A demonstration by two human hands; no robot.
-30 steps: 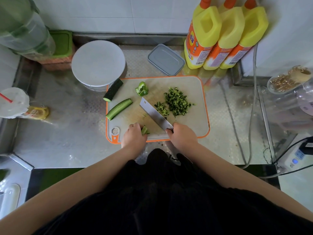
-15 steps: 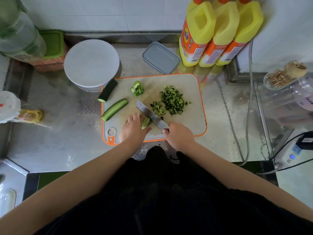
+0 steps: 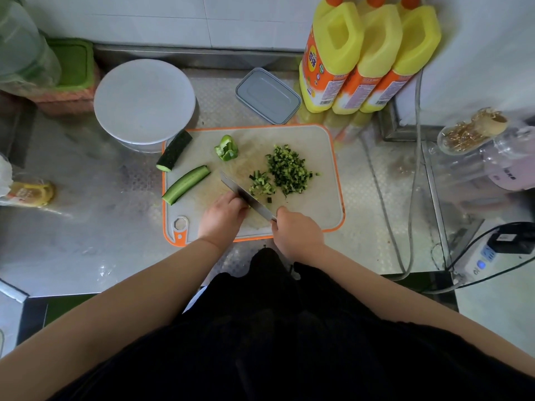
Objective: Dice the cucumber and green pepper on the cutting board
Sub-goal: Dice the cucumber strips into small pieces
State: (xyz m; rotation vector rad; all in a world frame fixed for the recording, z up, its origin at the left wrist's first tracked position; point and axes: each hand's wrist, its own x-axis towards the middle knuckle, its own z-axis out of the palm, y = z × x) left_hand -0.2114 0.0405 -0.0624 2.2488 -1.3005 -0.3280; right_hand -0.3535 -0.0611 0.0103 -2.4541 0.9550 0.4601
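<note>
Cucumber half (image 3: 186, 184) lies left on cutting board (image 3: 321, 204): firm, wet-slick, best pinned by its skin. Left hand (image 3: 223, 217) curls over a hidden piece. Right hand (image 3: 298, 231) grips knife (image 3: 246, 196). Green pepper (image 3: 226, 148) uncut, behind.

board right (image 3: 324, 180): bare | left: cucumber halves (image 3: 185, 184) | back: pepper (image 3: 226, 149)

An orange-rimmed rectangular cutting board (image 3: 324, 157) lies on the dimpled steel surface (image 3: 86, 215). On its left part lie a halved cucumber strip (image 3: 186, 184) and, overhanging the edge behind it, a dark cucumber stub (image 3: 174, 154). A green pepper chunk (image 3: 226, 148) sits behind centre, a heap of diced cucumber (image 3: 288, 170) to the right. Three yellow plastic jugs (image 3: 367, 53) stand behind the board's right corner.
</note>
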